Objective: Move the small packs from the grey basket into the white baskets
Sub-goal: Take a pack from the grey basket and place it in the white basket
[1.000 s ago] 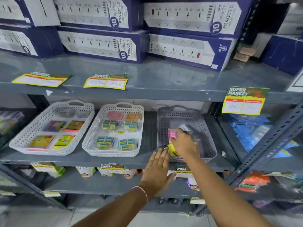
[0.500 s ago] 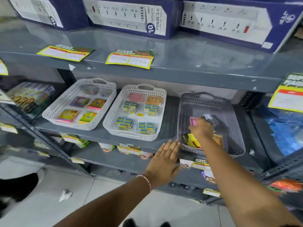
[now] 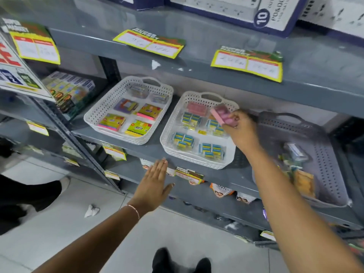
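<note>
- One pink pack [image 3: 222, 115], pinched in the fingers of the right hand [image 3: 239, 128]; held tilted above the back right corner of the middle white basket [image 3: 171, 125], not yet resting on anything.
- One matching pink pack [image 3: 197, 108] already lies at that basket's back edge; best landing spot, by my judgement, is the bare floor just beside it.
- Four blue-and-yellow clusters [image 3: 211, 150] fill the basket's middle and front; lower the pack flat behind them so none is knocked.
- Left hand [image 3: 155, 181]: flat, fingers spread, holding nothing, near the front edge of the shelf [image 3: 226, 175].
- Grey basket [image 3: 332, 166], toward the shelf's right end, holds several remaining packs; blurred, count unclear.
- Left white basket [image 3: 98, 113]: larger colourful packs, likely not this item's place.
</note>
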The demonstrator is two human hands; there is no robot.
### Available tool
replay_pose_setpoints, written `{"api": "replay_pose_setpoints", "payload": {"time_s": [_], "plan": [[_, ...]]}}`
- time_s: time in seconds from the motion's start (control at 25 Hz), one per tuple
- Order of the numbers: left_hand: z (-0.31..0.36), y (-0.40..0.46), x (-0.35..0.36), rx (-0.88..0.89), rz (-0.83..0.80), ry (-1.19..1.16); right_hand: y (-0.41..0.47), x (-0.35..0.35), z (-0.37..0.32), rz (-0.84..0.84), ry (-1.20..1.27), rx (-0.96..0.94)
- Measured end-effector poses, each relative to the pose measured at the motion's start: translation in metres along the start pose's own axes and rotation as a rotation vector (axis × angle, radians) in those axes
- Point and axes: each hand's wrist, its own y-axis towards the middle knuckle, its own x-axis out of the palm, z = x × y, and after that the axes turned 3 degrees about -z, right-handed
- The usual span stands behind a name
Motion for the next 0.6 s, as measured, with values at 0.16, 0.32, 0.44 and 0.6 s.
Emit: {"api": "replay_pose_setpoints", "payload": {"time_s": [0.16,0.32,0.44,0.6], "plan": [[-0.036,0.015,-0.005,0.012,-0.001,-0.009,0.045,0.06,-0.014,-0.162,-0.126,-0.041],[-0.043,0.026,-0.009,0.094,0.061,0.005,0.087,0.087,-0.012,-0.226,-0.295,-0.028],[-0.045,0.03,-0.002,0.094,0.175,0.01,0.111,0.096,-0.008,-0.317,-0.351,0.056],[-0.048,0.036,0.001,0.088,0.274,-0.001,0.133,0.111,-0.002,-0.309,-0.342,0.108]]}}
